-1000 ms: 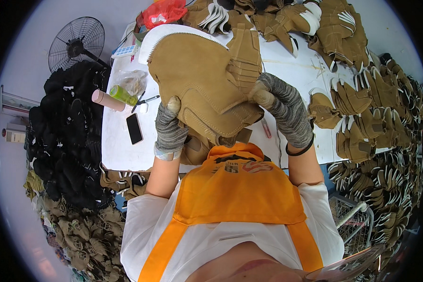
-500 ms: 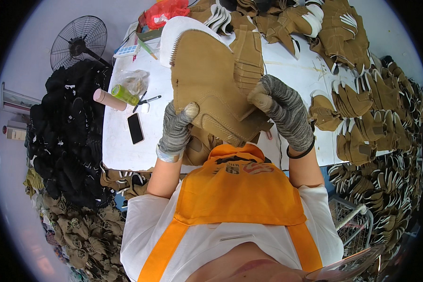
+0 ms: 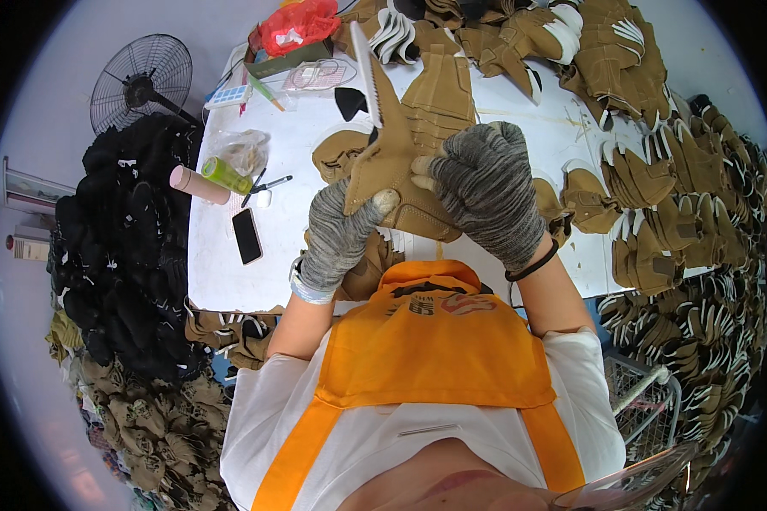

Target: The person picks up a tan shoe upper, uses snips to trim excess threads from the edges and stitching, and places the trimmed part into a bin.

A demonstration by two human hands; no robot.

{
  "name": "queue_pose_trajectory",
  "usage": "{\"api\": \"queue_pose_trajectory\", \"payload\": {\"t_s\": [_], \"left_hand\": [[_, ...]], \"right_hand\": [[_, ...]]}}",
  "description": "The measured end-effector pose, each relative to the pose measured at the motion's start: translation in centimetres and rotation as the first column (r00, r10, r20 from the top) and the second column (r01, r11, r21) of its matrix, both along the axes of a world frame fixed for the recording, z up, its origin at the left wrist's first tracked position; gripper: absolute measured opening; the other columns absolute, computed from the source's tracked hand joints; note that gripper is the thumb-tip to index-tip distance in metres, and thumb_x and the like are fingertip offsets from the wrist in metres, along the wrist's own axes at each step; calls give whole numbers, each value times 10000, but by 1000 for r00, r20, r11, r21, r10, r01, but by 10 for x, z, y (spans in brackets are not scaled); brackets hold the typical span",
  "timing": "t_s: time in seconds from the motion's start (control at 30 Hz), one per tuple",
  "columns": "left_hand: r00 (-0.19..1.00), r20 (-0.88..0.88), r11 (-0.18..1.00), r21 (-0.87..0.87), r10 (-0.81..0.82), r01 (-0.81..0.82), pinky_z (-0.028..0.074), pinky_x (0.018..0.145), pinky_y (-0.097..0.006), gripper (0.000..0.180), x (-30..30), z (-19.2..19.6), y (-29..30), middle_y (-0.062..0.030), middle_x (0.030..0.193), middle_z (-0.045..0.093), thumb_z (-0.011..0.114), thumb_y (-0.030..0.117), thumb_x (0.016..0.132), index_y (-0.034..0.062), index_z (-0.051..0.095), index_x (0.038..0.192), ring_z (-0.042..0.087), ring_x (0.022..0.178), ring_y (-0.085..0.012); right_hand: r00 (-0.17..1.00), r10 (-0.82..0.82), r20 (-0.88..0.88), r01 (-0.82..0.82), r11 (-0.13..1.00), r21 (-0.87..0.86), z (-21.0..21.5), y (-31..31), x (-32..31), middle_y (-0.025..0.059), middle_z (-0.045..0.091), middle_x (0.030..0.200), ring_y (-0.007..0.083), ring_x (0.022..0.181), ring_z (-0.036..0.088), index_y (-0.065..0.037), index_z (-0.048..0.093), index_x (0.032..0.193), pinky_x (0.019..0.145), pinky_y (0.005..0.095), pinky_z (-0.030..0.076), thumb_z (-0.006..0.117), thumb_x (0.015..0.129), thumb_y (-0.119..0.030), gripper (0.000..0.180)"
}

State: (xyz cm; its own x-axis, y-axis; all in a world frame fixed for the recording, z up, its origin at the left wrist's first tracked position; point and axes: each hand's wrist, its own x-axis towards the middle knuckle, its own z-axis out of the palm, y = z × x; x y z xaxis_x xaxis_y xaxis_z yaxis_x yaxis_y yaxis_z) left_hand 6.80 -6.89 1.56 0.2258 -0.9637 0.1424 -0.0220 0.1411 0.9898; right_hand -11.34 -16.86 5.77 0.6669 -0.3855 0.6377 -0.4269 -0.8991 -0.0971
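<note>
Above the table I hold a tan shoe upper (image 3: 390,170), turned edge-on, with its white toe piece (image 3: 367,77) pointing up and away. My left hand (image 3: 337,238), in a grey knit glove with bare fingertips, is closed on its lower left side, thumb on the near face. My right hand (image 3: 494,194), gloved the same way, has its fingers curled around the right edge; part of the upper is hidden behind it. Just behind, a stack of tan uppers (image 3: 439,89) lies on the white table. A smaller tan upper (image 3: 339,155) rests to the left of the held one.
On the table's left are a phone (image 3: 247,235), a pen (image 3: 273,182), a green bottle (image 3: 227,175), a pink cylinder (image 3: 199,184) and a box (image 3: 291,58) with a red bag. Stacked uppers (image 3: 648,183) crowd the right. A black heap (image 3: 119,264) and fan (image 3: 142,83) stand left.
The upper has turned from facing me broadly to edge-on. My right hand has moved left and rolled over, its back now showing; my left hand has shifted slightly right and down.
</note>
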Motion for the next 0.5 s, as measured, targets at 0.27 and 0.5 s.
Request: {"api": "queue_pose_trajectory", "payload": {"t_s": [0.27, 0.5], "left_hand": [[994, 46, 988, 120, -104, 97, 488, 757, -249, 348, 13, -7, -2, -64, 933, 677, 692, 244, 849, 6, 621, 1092, 618, 834, -122], [976, 195, 994, -19, -98, 104, 484, 751, -264, 368, 3, -7, 8, -71, 934, 673, 703, 274, 837, 9, 624, 1079, 615, 843, -130]], "right_hand": [[999, 41, -12, -41, 996, -77, -20, -5, 1, 30, 607, 898, 219, 907, 546, -143, 686, 834, 842, 446, 401, 644, 741, -270, 163], [932, -231, 278, 194, 969, 155, -13, -43, -13, 106, 587, 780, 263, 752, 568, -75, 623, 746, 686, 384, 459, 681, 713, -179, 124]]}}
